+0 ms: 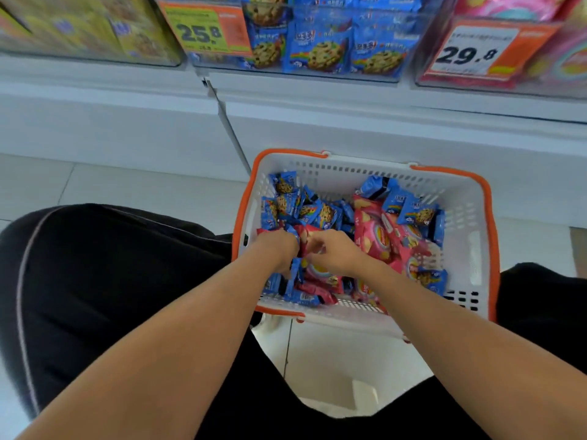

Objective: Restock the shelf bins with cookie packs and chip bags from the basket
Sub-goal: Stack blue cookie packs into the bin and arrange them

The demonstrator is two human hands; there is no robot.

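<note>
Step in hand: picking stock. Both hands are down in the basket (476,217) at frame centre. Left hand (279,249) curls round blue cookie packs (295,274). Right hand (333,252) has fingers bent over a red chip bag (317,271); whether it grips cannot be told. Next, probably: lift to the cookie bin (324,42), upper centre.

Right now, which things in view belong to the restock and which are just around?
Job:
- basket, white with orange rim
- blue cookie packs in it
- pink chip bags in it
- cookie bin on the shelf
- pink bin
- left hand and right hand, both among the packs

Around:
- yellow-pack bin
- price tags
- floor tiles
</note>
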